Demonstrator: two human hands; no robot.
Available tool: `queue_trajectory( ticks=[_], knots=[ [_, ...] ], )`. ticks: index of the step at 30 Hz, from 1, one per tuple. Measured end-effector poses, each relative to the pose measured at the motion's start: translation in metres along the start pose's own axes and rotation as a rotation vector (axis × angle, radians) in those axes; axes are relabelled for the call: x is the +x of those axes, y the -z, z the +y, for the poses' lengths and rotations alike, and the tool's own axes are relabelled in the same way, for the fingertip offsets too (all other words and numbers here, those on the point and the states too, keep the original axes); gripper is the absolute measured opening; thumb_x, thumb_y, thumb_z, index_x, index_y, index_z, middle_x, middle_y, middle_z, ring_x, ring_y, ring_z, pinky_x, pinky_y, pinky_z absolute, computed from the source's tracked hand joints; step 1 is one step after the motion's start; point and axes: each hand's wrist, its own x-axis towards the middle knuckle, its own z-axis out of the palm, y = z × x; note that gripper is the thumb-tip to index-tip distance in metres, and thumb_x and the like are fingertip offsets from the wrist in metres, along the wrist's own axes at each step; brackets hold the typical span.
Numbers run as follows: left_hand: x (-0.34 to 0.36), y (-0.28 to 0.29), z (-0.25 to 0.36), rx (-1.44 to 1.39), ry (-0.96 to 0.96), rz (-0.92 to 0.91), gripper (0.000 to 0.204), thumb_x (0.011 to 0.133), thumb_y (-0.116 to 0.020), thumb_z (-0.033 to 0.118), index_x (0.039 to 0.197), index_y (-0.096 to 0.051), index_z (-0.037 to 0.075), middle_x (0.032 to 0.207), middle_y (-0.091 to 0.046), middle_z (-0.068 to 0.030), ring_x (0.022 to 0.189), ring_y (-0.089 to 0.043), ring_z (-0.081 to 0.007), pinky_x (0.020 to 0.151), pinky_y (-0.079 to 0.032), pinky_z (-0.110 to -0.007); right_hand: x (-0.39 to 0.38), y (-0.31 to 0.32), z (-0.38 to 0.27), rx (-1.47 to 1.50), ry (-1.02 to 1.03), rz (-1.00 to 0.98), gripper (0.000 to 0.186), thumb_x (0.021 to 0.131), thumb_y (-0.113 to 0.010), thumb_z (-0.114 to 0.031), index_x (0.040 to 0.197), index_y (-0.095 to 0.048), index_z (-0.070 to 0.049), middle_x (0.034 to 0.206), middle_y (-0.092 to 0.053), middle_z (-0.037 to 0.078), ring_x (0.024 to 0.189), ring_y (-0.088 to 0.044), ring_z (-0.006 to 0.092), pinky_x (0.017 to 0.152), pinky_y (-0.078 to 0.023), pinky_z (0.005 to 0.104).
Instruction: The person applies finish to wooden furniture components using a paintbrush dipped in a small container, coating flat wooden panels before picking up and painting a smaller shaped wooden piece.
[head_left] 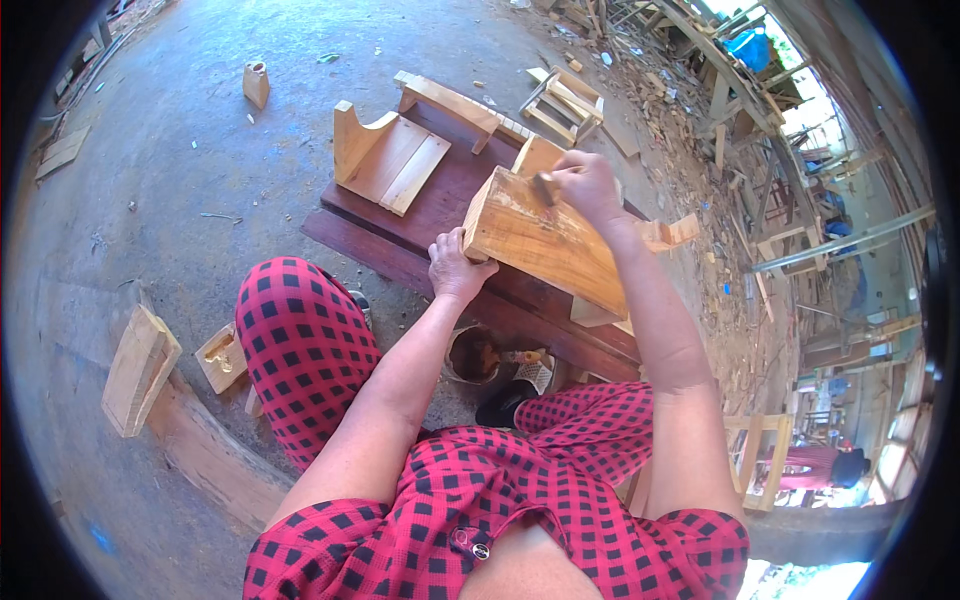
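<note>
My left hand (458, 266) grips the near left corner of a honey-coloured wooden piece (545, 245), which has pale rough patches on its top face. My right hand (585, 188) is closed on a small brown flat object (545, 188), too small to identify, held against that top face. The piece is over a low platform of dark red boards (375, 255). On the platform's far left part sits an unfinished shelf piece with a curved side (405, 160). Between my legs stands a round container (470, 355) with dark contents and a handled tool (518, 357) at its rim.
Wooden offcuts (140, 370) lie at the lower left, a small block (255, 85) stands farther off, and a wooden frame (565, 105) sits beyond the platform. Timber scraps and racks (760, 120) line the right, where a person (810, 465) appears at the lower edge.
</note>
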Motion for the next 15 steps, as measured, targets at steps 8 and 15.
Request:
queue_trajectory(
  ticks=[8,15],
  knots=[
    [0.0,0.001,0.001,0.001,0.009,-0.006,0.081,0.052,-0.083,0.033,0.12,-0.047,0.01,0.111,-0.049,-0.0094,0.105,-0.048,-0.0303,0.088,-0.047,-0.042,0.025,-0.029,-0.047,0.223,0.055,-0.048,0.013,0.075,-0.064,-0.01,0.081,-0.069,0.0,0.07,-0.067,0.009,0.064,-0.062,0.0137,0.061,-0.048,0.0269],
    [0.0,0.002,0.002,-0.007,0.004,-0.008,0.081,0.051,-0.083,0.033,0.12,-0.047,0.009,0.111,-0.049,-0.0096,0.105,-0.047,-0.0308,0.088,-0.047,-0.042,0.007,-0.015,-0.029,0.15,0.186,-0.143,0.01,0.076,-0.065,-0.004,0.085,-0.068,-0.001,0.079,-0.064,0.003,0.075,-0.061,0.011,0.069,-0.049,0.025]
  ],
)
